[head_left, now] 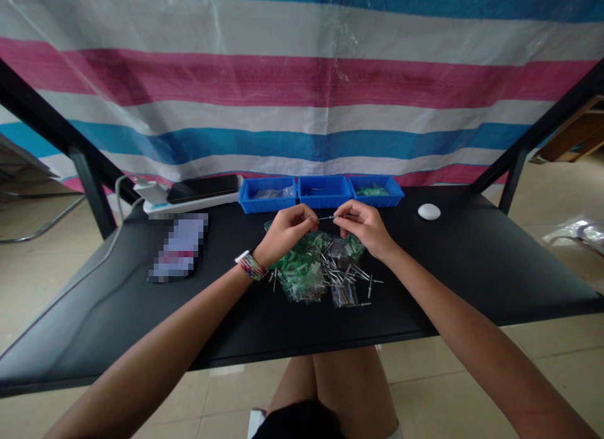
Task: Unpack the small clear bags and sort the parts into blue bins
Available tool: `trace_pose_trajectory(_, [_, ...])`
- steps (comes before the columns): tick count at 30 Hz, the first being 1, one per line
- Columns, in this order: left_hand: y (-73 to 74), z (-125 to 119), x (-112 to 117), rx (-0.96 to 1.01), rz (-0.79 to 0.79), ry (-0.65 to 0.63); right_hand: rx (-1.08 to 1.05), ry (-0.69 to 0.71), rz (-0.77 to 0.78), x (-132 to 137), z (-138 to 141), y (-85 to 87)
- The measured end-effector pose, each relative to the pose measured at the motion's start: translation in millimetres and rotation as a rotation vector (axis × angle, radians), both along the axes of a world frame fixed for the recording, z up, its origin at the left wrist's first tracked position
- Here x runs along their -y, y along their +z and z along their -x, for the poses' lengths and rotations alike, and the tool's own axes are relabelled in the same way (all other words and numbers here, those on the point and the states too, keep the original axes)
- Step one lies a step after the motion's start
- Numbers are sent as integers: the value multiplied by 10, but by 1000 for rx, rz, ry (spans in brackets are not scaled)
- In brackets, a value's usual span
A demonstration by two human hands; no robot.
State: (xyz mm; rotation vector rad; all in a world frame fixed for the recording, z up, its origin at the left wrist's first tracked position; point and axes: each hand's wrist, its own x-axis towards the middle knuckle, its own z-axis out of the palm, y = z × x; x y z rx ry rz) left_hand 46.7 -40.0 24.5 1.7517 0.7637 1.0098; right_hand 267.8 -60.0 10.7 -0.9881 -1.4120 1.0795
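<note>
Between my two hands a thin silvery pop rivet [326, 218] is held level above the pile. My left hand [289, 233] pinches one end between thumb and fingers; my right hand [364, 227] pinches the other. Below them on the black table lies a heap of green plastic wall plugs [302, 269], partly in clear bags. Loose silvery rivets [346, 272] are scattered at its right side. A small clear bag [344, 294] with brownish metal pieces lies at the near edge of the heap.
Three blue bins stand in a row behind my hands: the left bin [267, 204] holds clear bags, the middle bin [325, 201] a few thin pieces, the right bin [389, 199] green pieces. A phone [202, 188] rests on a white power strip [189, 204]. A white mouse [429, 212] sits right.
</note>
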Motion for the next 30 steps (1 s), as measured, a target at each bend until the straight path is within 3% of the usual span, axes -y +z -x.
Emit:
trace_pose_trajectory(15, [-33,-14,-19,33,-30,77,-38,20,7,23,-2,24])
trace_pose_trajectory(21, [-71,-8,-18,-66,-91,55,-34,-17,-28,5,-13,15])
trace_pose_trajectory(24, [-97,-1,-7,-211,-208,26,-38,-141,-81,-61,-60,-21])
trace_pose_trajectory(30, [-159,-10,25,-562,-509,-12,-82,-555,-241,-276,-228,-75])
